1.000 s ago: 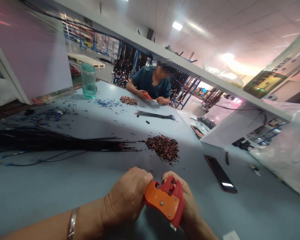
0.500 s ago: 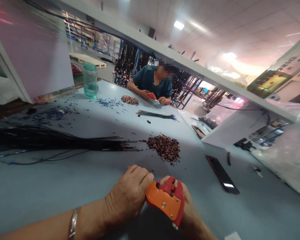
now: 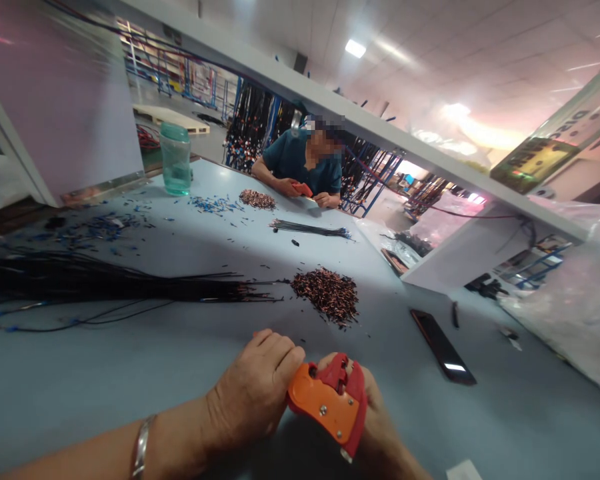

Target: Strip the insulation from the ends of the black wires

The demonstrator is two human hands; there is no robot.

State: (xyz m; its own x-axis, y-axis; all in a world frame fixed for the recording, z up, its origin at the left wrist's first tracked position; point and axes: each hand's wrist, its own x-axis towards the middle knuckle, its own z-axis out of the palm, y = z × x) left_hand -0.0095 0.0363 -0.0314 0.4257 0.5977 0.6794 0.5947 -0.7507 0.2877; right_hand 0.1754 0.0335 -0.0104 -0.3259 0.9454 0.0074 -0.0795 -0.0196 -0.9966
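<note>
An orange and red wire stripper (image 3: 323,403) is held low over the table's near side, its jaws on the right. My left hand (image 3: 255,383) wraps round its handle, of which only a small orange tip shows past the knuckles. Behind the red jaw end, my right hand (image 3: 377,417) is closed against the tool, with most of its fingers hidden. Beyond the hands lies a heap of short copper-tipped wire offcuts (image 3: 327,293). To its left stretches a thick bundle of black wires (image 3: 130,283), with bare copper ends toward the heap.
A phone (image 3: 443,347) lies on the grey table (image 3: 105,393) at right. A green bottle (image 3: 175,160) stands at the far left, near scattered blue terminals (image 3: 105,227). Across the table a co-worker (image 3: 300,160) holds a red tool, behind a smaller wire bundle (image 3: 310,229).
The whole view has shifted slightly, so things appear a little farther left. Both hands keep the same hold on the wire stripper.
</note>
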